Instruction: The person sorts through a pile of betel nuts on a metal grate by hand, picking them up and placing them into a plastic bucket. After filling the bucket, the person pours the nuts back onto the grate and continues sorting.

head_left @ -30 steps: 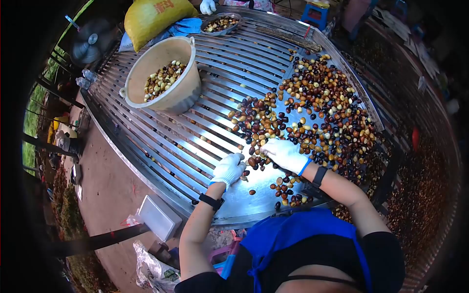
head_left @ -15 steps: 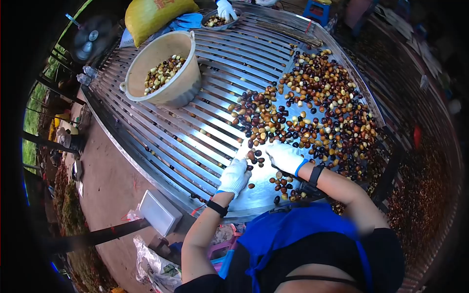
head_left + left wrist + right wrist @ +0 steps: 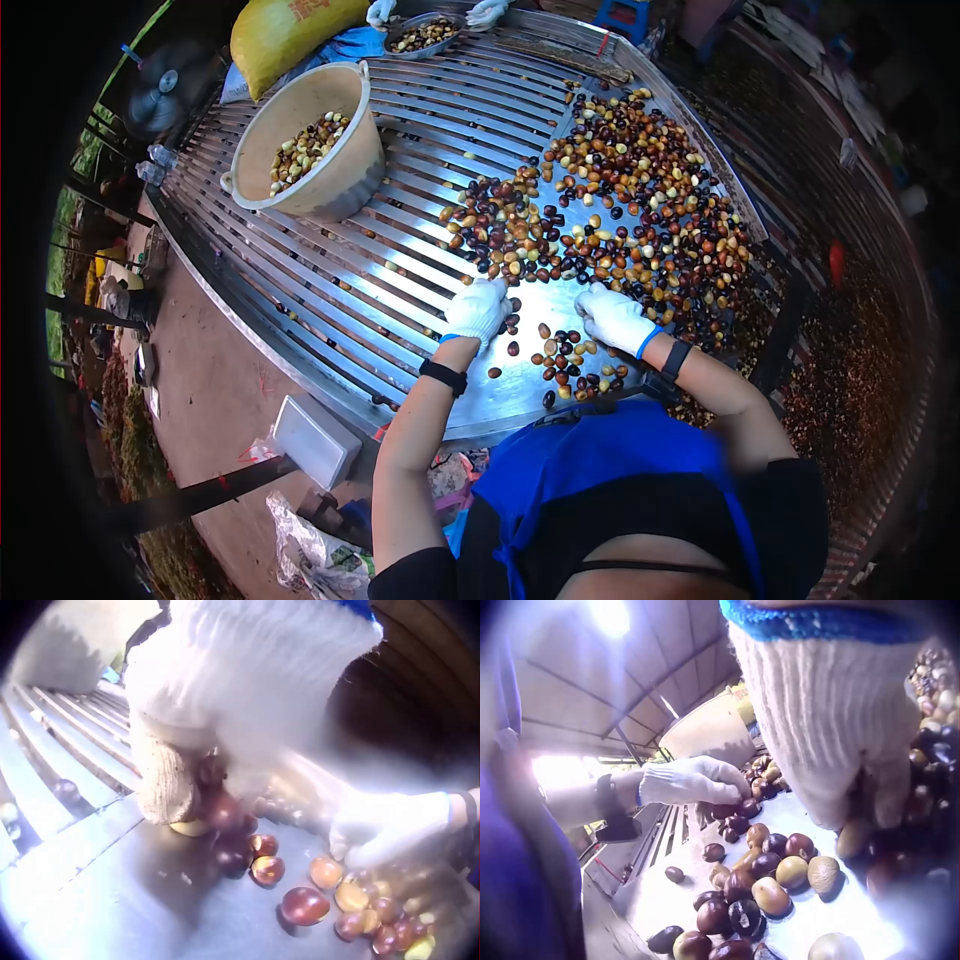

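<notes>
My gloved left hand (image 3: 478,310) rests low on the metal table (image 3: 522,320). Its thumb (image 3: 166,784) points down, with several glossy dark-brown nuts (image 3: 232,851) right beside it under the palm. To the right, my gloved right hand (image 3: 612,318) is at the near edge of a large pile of brown and yellow nuts (image 3: 655,180). In the right wrist view its fingers (image 3: 891,795) reach downward among nuts, and a tan nut (image 3: 853,836) lies by the fingertips. A small cluster of nuts (image 3: 570,365) sits between my hands and my body.
A large pale bucket (image 3: 345,165) partly filled with nuts stands on the slatted part of the table. Behind it are a yellow sack (image 3: 285,45) and a bowl of nuts (image 3: 425,36), with another person's gloved hands (image 3: 488,12) beside the bowl. A raised rim (image 3: 215,270) edges the table.
My left hand has moved forward, up beside the nuts at the slats. The right hand has drawn away from it, rightward. Across the table, the other person's hand has left the bowl's inside.
</notes>
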Demonstrator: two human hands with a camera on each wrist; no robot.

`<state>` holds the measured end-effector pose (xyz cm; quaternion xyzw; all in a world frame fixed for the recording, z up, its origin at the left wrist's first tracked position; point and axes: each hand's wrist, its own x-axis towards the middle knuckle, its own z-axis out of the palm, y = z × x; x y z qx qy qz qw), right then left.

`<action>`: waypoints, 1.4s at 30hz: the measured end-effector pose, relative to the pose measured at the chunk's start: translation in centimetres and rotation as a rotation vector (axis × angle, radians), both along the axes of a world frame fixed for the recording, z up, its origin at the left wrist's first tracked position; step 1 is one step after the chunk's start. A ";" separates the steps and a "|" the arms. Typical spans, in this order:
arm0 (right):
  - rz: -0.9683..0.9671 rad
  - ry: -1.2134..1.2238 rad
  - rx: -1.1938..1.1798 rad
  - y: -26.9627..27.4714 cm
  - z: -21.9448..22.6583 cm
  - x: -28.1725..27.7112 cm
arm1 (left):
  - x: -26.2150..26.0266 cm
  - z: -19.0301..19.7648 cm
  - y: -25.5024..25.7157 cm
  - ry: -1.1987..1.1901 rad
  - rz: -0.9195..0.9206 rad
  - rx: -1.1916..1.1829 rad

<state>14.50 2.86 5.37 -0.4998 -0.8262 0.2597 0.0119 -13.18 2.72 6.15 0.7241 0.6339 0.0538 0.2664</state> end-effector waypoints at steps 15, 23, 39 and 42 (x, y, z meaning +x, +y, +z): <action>-0.570 1.123 -0.889 4.1 2.2 1.6 | 0.4 -1.3 1.0 -0.761 0.309 -0.426; -0.414 0.679 -0.320 8.2 2.6 -1.0 | 6.4 -4.8 3.6 0.395 -0.190 0.408; 0.234 -0.048 -0.445 -1.2 2.5 -9.6 | -0.4 -1.7 4.9 -1.658 0.463 -0.526; 0.346 0.003 -0.194 -2.0 -0.5 -9.8 | -1.5 0.4 5.1 -1.802 0.445 -0.519</action>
